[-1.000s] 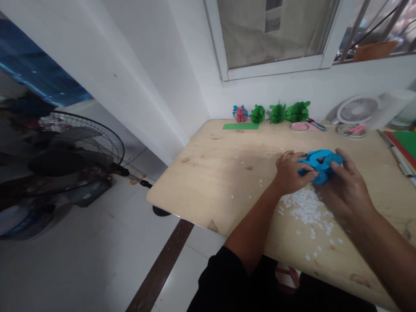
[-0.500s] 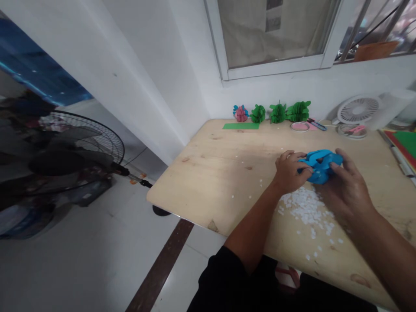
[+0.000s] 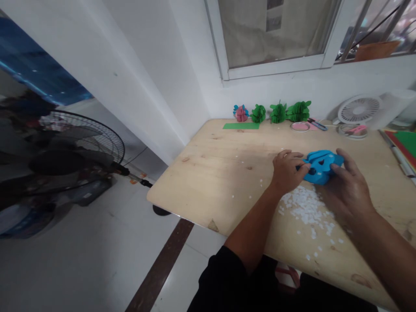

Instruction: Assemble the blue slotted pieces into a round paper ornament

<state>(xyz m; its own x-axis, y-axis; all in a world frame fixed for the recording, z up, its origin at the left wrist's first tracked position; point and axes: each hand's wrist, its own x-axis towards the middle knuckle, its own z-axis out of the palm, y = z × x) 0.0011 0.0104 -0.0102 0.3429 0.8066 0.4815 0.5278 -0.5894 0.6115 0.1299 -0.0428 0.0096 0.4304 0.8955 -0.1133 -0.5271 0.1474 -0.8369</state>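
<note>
A blue paper craft (image 3: 321,167) with curved folds and dark openings is held between both hands above the wooden table (image 3: 201,173). My left hand (image 3: 288,171) pinches its left edge between thumb and fingers. Around its right side my right hand (image 3: 352,182) is closed, thumb on the near face and fingers behind, partly hidden. A small white square shows on the blue paper. Below the hands lies a loose heap of small white squares (image 3: 305,206), with a few strays towards the table's front edge.
Along the wall stand a pink-and-blue paper figure (image 3: 241,113) and several green paper figures (image 3: 277,112). A green strip (image 3: 241,126), a cutter knife (image 3: 318,125), a round pink-centred dish (image 3: 300,126) and a small white fan (image 3: 359,108) are near them. A large floor fan (image 3: 84,138) stands left.
The blue paper craft has turned slightly, so its openings look different and its front face shows more. My left hand has shifted a little to the left, still gripping the edge.
</note>
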